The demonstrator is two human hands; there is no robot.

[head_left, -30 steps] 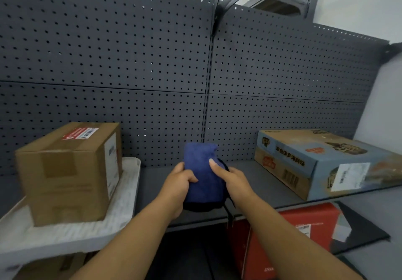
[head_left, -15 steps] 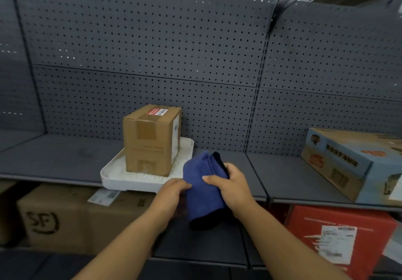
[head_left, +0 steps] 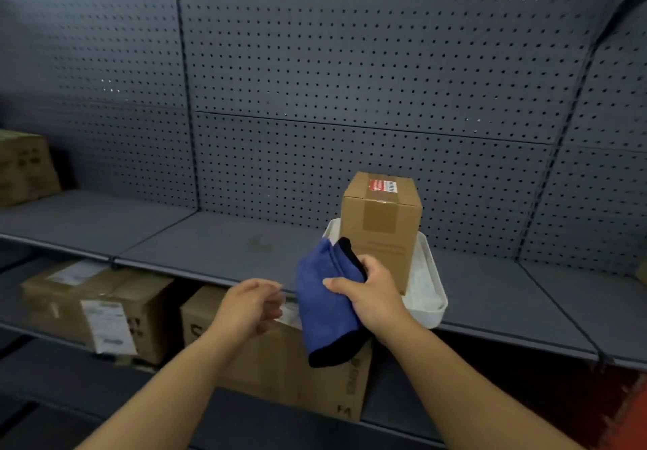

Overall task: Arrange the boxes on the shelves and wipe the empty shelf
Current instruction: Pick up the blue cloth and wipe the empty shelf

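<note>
Right hand [head_left: 371, 295] fingers clamped on blue cloth [head_left: 327, 309], left hand [head_left: 250, 306] fingers loosely curled, empty, just beside it

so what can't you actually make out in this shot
Head view only:
- Print on the red label atop the small brown box: too small and blurred.
- Lower front of that box: covered by the blue cloth and the right hand.
- Left hand: motion-blurred, finger pose unclear.
- Box at the left edge: cut off by the frame.

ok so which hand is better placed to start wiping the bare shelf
Right. The right hand already grips the blue cloth just in front of the shelf; the left hand is empty and apart from it.
</note>
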